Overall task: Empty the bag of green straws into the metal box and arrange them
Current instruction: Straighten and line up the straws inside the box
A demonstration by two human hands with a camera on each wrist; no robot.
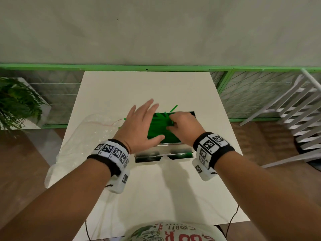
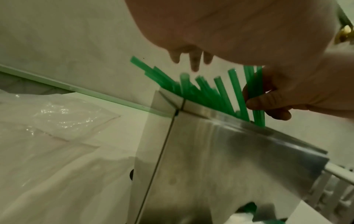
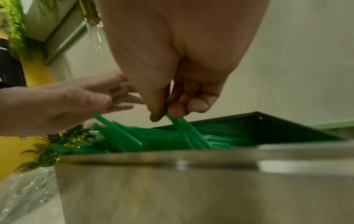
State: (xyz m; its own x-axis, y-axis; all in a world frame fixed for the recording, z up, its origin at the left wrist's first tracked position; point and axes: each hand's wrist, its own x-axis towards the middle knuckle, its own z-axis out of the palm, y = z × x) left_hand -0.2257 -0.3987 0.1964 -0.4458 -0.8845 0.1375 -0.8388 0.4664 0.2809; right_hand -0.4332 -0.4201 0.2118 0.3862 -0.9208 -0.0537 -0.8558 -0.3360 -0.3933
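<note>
On the white desk (image 1: pixel 156 188) stands the metal box (image 1: pixel 151 153), heaped with green straws (image 1: pixel 159 129), some poking over its far and left rims. The right hand (image 1: pixel 184 126) has its grip pinched on a few straws just above the pile. The left hand (image 1: pixel 139 126) hovers over the box's left side, fingers spread, grip released. The emptied clear bag (image 1: pixel 83 141) lies just left of the box.

From my remote seat I see a white table (image 1: pixel 156 87) against a plain pale wall (image 1: pixel 156 32) edged by a green rail (image 1: pixel 121 67), brown wooden floor (image 1: pixel 22 153) either side, a potted plant (image 1: pixel 15 103) at left and a white slatted chair (image 1: pixel 298 108) at right.
</note>
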